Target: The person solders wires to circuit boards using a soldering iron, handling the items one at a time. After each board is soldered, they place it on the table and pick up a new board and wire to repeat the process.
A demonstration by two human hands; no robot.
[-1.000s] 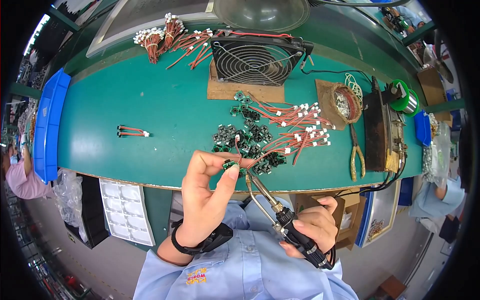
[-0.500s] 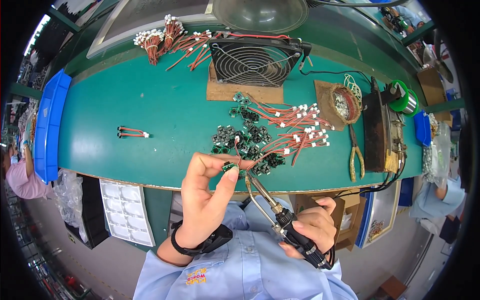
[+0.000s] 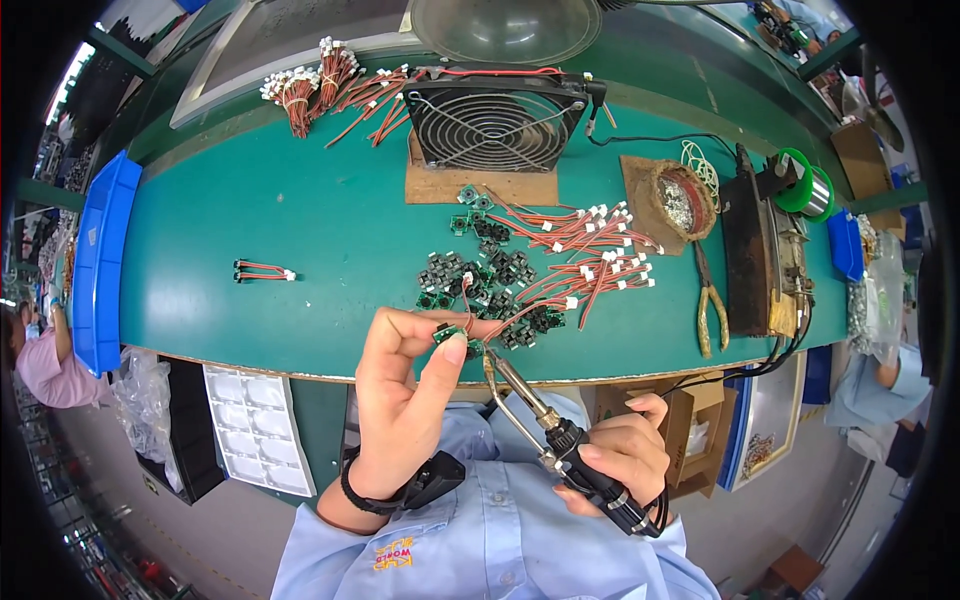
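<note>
Between the thumb and fingers of my left hand (image 3: 405, 385) a small green circuit board (image 3: 447, 333) is pinched, above the table's front edge. Red and brown wires with a white plug (image 3: 467, 280) rise from beside it. My right hand (image 3: 625, 455) is wrapped round a black soldering iron (image 3: 585, 470) with a thin metal feed tube alongside. Its tip is at the right end of the board; exact contact is too small to make out. Just beyond my left fingers lies a pile of black and green components (image 3: 490, 275), with loose red wire leads (image 3: 590, 265) to its right.
A black fan (image 3: 495, 125) stands at the back on cardboard. To the right are a round solder-scrap dish (image 3: 683, 203), pliers (image 3: 711, 305), a soldering station (image 3: 750, 260) and a solder spool (image 3: 805, 186). One wired piece (image 3: 265, 271) lies left, near a blue bin (image 3: 100, 265).
The whole view has shifted slightly. Both hands keep their hold, with the iron's tip still at the board.
</note>
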